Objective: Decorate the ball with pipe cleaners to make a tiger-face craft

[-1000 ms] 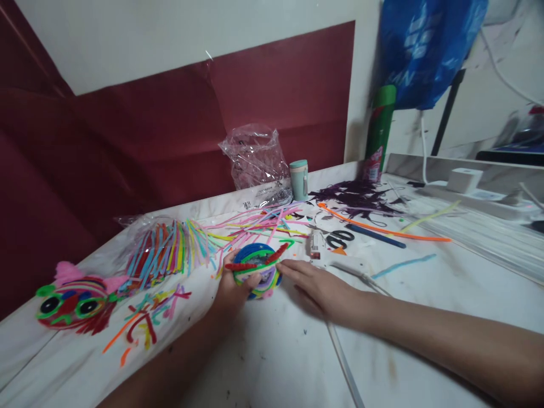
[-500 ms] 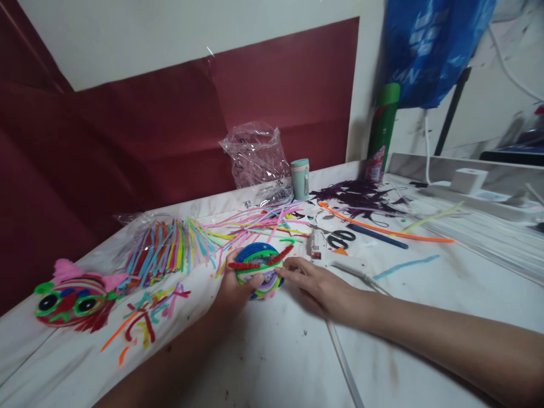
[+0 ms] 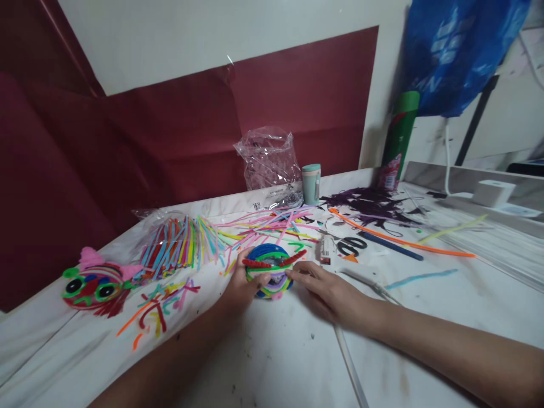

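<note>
A round craft piece (image 3: 272, 252) is covered in coiled pipe cleaners of blue, green and purple, with a grey patch showing in its middle. Two red pipe cleaner pieces (image 3: 259, 264) slant across its front like brows, and a bent green one sticks out at its upper right. My left hand (image 3: 244, 283) is closed around the left side, thumb over the front. From the right, my right hand (image 3: 321, 289) grips the edge with its fingers bent together; its thumb is mostly hidden. Just behind it lie a white glue gun (image 3: 355, 276) and black-handled scissors (image 3: 352, 246).
A finished-looking animal head (image 3: 96, 283) of pipe cleaners lies at left, beside cut scraps (image 3: 159, 309). Behind are bagged pipe cleaners (image 3: 172, 243), a clear plastic bag (image 3: 270, 161), a pale green cup (image 3: 311, 184), dark purple strands (image 3: 372, 204) and a green spray can (image 3: 399, 136).
The view has shifted, so everything appears somewhat farther right and slightly lower. Both hands keep nearly the same hold on the round craft piece, which seems barely turned.
</note>
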`<action>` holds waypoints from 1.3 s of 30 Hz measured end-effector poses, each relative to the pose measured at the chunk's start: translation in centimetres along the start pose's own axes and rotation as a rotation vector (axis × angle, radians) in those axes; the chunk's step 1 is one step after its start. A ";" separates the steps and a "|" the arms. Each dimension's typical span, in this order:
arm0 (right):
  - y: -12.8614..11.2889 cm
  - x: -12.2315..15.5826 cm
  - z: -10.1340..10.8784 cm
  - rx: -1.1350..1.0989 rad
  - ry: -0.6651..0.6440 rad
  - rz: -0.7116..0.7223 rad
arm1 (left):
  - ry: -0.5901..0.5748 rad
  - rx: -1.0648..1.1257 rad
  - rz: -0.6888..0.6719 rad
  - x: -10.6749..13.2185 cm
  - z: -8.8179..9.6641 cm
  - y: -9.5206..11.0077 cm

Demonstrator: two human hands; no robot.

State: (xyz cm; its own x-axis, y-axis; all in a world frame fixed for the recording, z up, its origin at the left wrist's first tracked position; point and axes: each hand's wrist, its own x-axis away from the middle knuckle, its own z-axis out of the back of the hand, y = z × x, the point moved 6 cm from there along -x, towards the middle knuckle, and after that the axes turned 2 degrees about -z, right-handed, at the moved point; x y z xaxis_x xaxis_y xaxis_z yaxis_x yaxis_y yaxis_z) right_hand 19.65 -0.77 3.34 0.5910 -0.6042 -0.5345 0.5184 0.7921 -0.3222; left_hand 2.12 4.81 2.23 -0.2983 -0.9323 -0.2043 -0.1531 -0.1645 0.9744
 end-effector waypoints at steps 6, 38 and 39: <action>0.3 -0.1 0.0 -0.045 0.011 -0.027 | 0.099 -0.042 -0.018 -0.2 0.5 0.2; 1.2 0.1 -0.3 -0.041 -0.042 -0.102 | 0.087 0.018 0.061 -1.0 1.7 -0.9; 1.2 0.1 -0.3 -0.047 -0.040 -0.102 | 0.086 0.031 0.064 -0.9 1.5 -0.7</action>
State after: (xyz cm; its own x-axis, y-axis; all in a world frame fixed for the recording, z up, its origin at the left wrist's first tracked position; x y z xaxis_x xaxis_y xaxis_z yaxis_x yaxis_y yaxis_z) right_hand 20.11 0.14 2.62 0.5617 -0.6839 -0.4656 0.5479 0.7291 -0.4100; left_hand 1.05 6.25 1.61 -0.2271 -0.9649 -0.1316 -0.1655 -0.0949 0.9816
